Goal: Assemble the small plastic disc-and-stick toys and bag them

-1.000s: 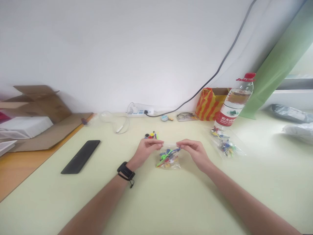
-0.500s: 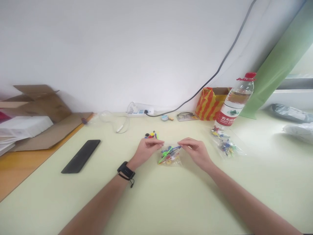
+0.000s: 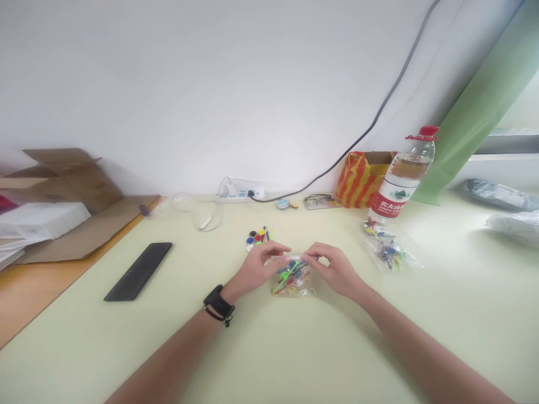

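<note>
Small clear plastic bag with coloured pieces: near the middle of the pale-green table, between both hands, a bright-green stick-like piece foremost inside; resting on the surface or just above, impossible to tell.
Left hand: thumb on the bag's upper left, index finger lifted apart; bag seemingly grasped between thumb and hidden fingers; black watch at the wrist.
Right hand: thumb and curled finger pinching the bag's upper right corner.
Inside and outside: many pieces already bagged; loose group of small coloured discs and sticks left outside, just beyond the left hand, toward the far edge; top strip sealed or open, not clear.
Toward the right edge: second clear bag of coloured pieces, lying flat, apparently untouched, near a large red-capped water bottle.
Far edge: red-and-yellow striped bag, eyeglasses, white power strip.
Left edge: flat black slab nearby; open brown cardboard box beyond.
</note>
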Demonstrator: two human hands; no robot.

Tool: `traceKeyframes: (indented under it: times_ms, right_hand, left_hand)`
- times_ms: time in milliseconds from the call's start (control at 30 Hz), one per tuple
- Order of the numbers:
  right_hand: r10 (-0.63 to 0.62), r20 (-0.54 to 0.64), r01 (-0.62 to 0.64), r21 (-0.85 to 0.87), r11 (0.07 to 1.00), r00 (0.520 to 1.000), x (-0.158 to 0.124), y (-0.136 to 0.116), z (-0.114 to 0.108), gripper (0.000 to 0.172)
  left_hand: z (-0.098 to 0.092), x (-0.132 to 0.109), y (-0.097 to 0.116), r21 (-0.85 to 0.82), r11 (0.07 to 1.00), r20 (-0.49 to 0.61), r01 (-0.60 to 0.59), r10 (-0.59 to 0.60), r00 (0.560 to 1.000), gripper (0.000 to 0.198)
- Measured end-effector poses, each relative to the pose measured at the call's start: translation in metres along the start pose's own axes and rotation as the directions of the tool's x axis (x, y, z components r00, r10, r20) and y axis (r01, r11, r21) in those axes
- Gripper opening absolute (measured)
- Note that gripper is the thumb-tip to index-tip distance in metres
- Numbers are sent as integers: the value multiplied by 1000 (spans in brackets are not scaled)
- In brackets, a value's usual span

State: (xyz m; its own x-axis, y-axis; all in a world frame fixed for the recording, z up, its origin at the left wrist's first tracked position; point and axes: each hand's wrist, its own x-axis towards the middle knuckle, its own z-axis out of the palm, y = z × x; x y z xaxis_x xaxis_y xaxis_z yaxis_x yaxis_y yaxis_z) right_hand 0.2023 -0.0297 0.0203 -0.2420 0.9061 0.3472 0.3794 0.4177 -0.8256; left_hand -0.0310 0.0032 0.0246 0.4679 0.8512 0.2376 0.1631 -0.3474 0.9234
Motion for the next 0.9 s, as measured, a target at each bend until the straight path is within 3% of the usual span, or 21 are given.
traceKeyframes:
  times_ms: [133, 433, 800, 900]
  right_hand:
    - [-59, 32, 60, -13, 998, 998, -3, -7, 1, 22]
    - [-58, 125, 66, -57, 996, 990, -2, -6, -6, 21]
    - [-23, 56, 31, -134, 990, 998, 1, 1, -25, 40]
    - [-26, 24, 28, -86, 996, 999, 2, -1, -25, 33]
  left_hand:
    - [5, -2, 4, 62, 998, 76, -19, 15, 997, 20]
    - [2, -1, 5, 121, 993, 96, 3, -15, 995, 22]
    - [-8, 4, 4, 147, 989, -12, 25, -23, 1000, 23]
    - [-7, 3, 0, 99, 995, -47, 35, -30, 998, 23]
